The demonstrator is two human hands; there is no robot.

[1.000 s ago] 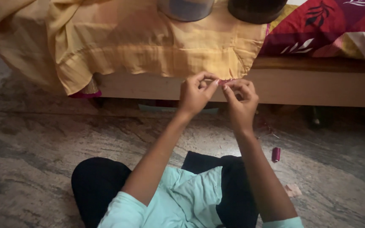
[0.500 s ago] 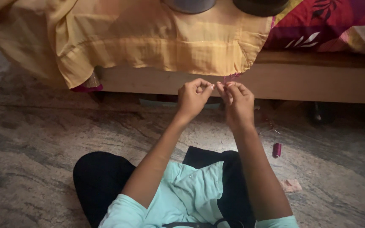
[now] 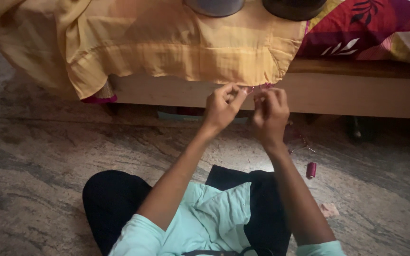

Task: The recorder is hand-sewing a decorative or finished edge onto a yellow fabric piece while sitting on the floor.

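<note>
At far hem of yellow draped cloth (image 3: pixel 176 47), my left hand (image 3: pixel 221 106) and right hand (image 3: pixel 270 111) pinch closed on pink trim (image 3: pixel 257 87); I'd keep it taut, fingertips close.

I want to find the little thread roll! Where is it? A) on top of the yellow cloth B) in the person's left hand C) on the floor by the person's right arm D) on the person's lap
C: the dark red spool lies on the floor, just beside the right arm, apart from both hands.
</note>
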